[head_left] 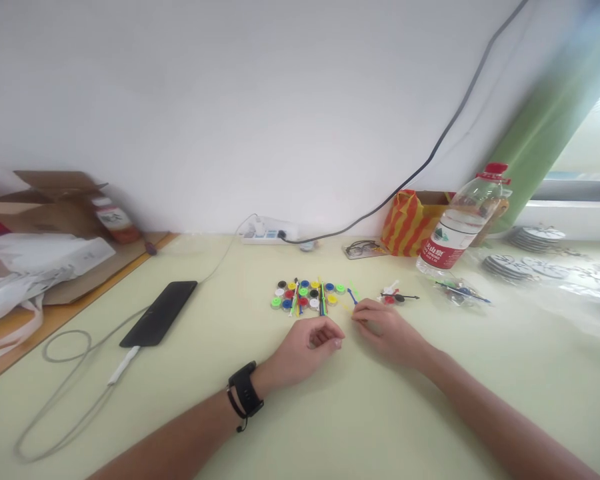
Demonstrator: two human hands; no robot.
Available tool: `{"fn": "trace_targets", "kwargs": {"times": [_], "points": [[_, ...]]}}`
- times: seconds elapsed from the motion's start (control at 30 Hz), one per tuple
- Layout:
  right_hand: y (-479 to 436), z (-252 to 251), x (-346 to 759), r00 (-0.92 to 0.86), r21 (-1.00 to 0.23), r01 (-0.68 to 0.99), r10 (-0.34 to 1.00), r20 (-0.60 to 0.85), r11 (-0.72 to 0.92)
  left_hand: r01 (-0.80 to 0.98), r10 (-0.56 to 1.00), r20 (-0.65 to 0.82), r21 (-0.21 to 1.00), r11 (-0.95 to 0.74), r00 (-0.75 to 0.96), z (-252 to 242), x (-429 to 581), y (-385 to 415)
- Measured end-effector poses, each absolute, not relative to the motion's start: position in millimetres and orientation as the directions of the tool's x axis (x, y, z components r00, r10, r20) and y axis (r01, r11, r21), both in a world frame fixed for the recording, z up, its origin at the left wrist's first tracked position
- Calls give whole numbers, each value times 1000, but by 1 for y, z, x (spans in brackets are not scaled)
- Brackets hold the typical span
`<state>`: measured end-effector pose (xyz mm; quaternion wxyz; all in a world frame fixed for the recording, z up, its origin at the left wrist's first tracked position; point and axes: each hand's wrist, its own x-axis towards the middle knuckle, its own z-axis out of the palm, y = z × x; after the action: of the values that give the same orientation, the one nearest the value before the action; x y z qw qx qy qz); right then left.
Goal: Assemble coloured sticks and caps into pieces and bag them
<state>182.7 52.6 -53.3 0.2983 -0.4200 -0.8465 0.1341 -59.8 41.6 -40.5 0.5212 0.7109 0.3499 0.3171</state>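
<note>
My left hand (311, 348) is closed in a loose curl above the table, thumb against the fingers, and nothing shows in it. Just right of it, my right hand (387, 330) is closed in a pinch. A small yellow piece (349, 309) lies at its fingertips; whatever they hold is too small to make out. A blue plastic arrow (353, 295) is close beside those fingers. Beyond my left hand lie rows of small round discs (304, 292) in several colours. A bundle of thin plastic arrows (323, 300) rests across them, with other arrows among the discs.
Right of my hand are loose red and black pieces (391, 299) and a plastic bag of parts (463, 293). A large water bottle (443, 243) stands behind, near stacked white discs (507, 267). On the left lies a black phone (160, 313) with its cable. A power strip (267, 233) sits by the wall.
</note>
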Motion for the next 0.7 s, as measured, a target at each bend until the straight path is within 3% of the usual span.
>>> {"fn": "trace_targets", "kwargs": {"times": [0.23, 0.4, 0.7], "points": [[51, -42, 192, -410, -543, 625, 828, 384, 561, 303, 907, 178, 903, -304, 381, -43, -61, 41], [47, -32, 194, -423, -598, 599, 844, 329, 533, 477, 888, 204, 782, -401, 413, -43, -64, 39], [46, -26, 191, -474, -892, 309, 866, 156, 330, 486, 844, 214, 736, -471, 492, -44, -64, 39]]}}
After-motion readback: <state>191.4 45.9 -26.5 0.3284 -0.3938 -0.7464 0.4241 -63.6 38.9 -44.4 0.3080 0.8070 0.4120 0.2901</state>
